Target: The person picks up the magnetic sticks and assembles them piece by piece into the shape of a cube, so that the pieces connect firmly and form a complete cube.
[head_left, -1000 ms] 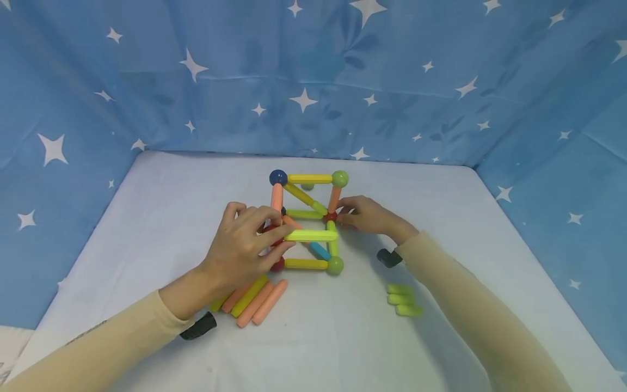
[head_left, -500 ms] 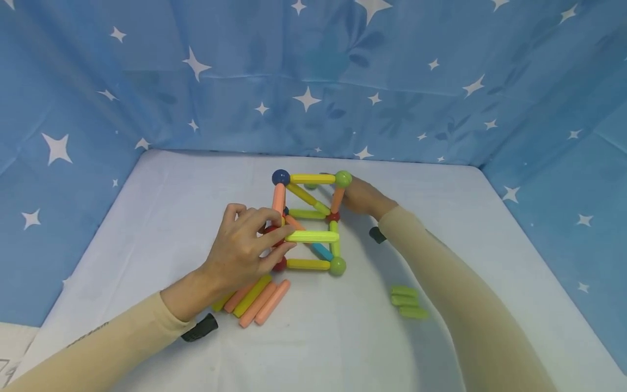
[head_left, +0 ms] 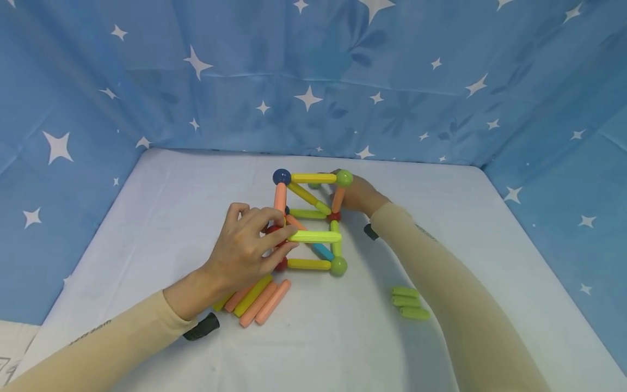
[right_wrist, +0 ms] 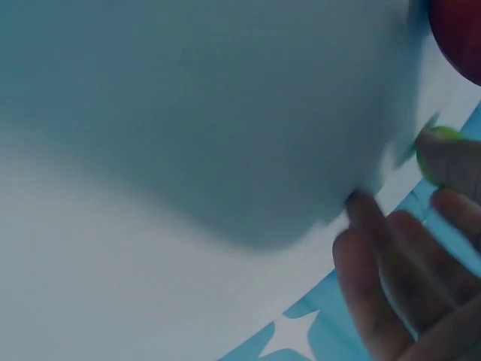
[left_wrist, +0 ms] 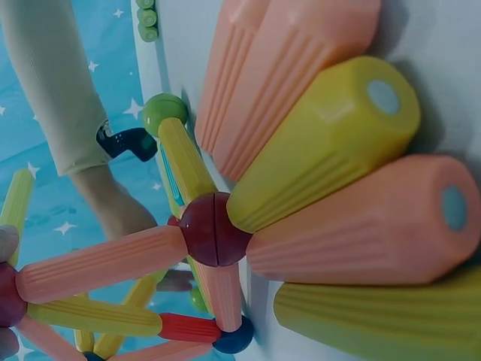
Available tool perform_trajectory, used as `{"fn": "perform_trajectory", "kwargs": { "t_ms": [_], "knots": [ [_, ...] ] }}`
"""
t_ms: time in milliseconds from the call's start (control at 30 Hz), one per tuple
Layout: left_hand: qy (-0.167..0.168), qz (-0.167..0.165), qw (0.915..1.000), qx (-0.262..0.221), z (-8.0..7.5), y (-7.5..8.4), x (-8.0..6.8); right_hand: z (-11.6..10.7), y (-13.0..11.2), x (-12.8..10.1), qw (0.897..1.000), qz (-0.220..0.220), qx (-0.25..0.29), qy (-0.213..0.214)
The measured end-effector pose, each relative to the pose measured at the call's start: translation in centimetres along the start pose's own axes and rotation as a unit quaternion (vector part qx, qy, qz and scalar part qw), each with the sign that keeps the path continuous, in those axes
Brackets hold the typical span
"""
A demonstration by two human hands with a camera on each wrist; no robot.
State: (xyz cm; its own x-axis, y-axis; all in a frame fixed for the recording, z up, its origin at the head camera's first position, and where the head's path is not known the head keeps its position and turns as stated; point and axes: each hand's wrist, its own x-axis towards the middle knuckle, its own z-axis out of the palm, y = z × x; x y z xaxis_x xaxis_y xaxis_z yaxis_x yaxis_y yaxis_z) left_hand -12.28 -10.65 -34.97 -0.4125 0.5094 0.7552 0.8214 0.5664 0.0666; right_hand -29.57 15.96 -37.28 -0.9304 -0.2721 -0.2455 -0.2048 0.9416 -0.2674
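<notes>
Plastic rods and balls form a frame (head_left: pixel 308 218) in the middle of the white desk (head_left: pixel 161 185) in the head view, where the left hand (head_left: pixel 245 247) pinches a lime rod (head_left: pixel 314 236) at the frame's front and the right hand (head_left: pixel 357 193) sits behind the far green ball (head_left: pixel 344 177), its grip hidden. Left wrist view: loose peach and yellow rods (left_wrist: pixel 331 150) lie just beside a dark red ball (left_wrist: pixel 213 239). Right wrist view: blurred, relaxed fingers (right_wrist: pixel 391 286) reach toward a green ball (right_wrist: pixel 443 154).

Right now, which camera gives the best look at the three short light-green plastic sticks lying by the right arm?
The head view: the three short light-green plastic sticks lie fully visible, side by side on the white table. The left wrist view shows them tiny at its top edge; the right wrist view shows none.
</notes>
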Motion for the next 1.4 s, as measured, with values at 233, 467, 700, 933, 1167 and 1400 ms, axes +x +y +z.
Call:
{"fn": "perform_trajectory", "kwargs": {
  "t_ms": [233, 467, 700, 933, 1167, 1400],
  "knots": [
    [0.005, 0.002, 1.0000, 0.002, 0.1, 0.2, 0.2, 0.0, 0.5, -0.6, 0.996, 0.010, -0.044, 0.074],
    [0.003, -0.002, 0.9999, 0.010, 0.1, 0.2, 0.1, 0.3, 1.0, -0.7, 0.992, -0.010, -0.056, 0.113],
    [0.003, -0.004, 0.9999, 0.016, 0.1, 0.1, 0.0, 0.5, 0.7, -1.0, 0.989, -0.019, -0.054, 0.133],
    [0.008, -0.001, 0.9998, 0.018, 0.1, 0.3, 0.1, -0.4, 1.5, -2.7, 0.993, 0.001, -0.065, 0.102],
    [0.008, -0.003, 0.9998, 0.018, 0.0, 0.4, 0.1, -0.4, 3.0, -6.6, 0.994, -0.022, -0.066, 0.085],
    [0.016, -0.005, 0.9998, 0.012, -0.1, 0.3, 0.1, 0.9, 4.2, -10.7, 0.986, -0.057, -0.095, 0.123]
  ]
}}
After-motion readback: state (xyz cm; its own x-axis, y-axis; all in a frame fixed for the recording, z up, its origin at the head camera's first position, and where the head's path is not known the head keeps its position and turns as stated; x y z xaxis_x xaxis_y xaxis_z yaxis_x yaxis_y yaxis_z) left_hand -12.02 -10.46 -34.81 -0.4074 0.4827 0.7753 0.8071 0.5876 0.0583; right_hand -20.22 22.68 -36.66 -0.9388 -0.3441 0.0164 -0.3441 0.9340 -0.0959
